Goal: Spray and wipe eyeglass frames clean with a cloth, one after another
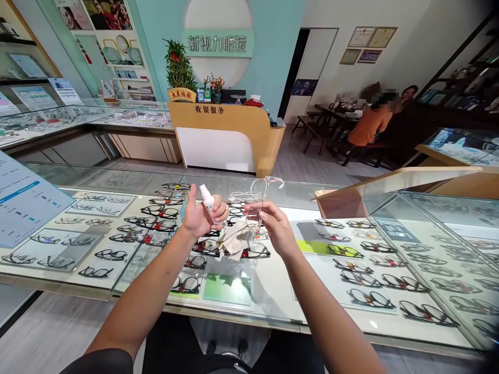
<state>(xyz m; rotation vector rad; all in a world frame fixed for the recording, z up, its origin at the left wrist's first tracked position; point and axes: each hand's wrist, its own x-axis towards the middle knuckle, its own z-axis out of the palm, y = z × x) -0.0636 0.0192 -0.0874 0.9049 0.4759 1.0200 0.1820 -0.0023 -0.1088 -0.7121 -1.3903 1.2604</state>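
Observation:
A small white spray bottle (208, 198) stands upright in my left hand (200, 215), its fingers wrapped round it and the thumb raised to one side. My right hand (276, 226) pinches a pair of clear-framed eyeglasses (255, 218) above the glass counter, with the frame turned on end. Between and below the hands lies a beige cloth (235, 243) on the counter top. Under and around it several dark-framed eyeglasses (255, 252) show in the display case. Another clear frame (245, 197) sits just behind, partly hidden by the held pair.
The glass display counter (273, 306) spans the space before me, with rows of eyeglasses on both sides. A blue-and-white sheet (29, 200) juts in at left. Beyond stands a wooden cashier desk (268, 140). A person in orange (369, 127) sits at a table at back right.

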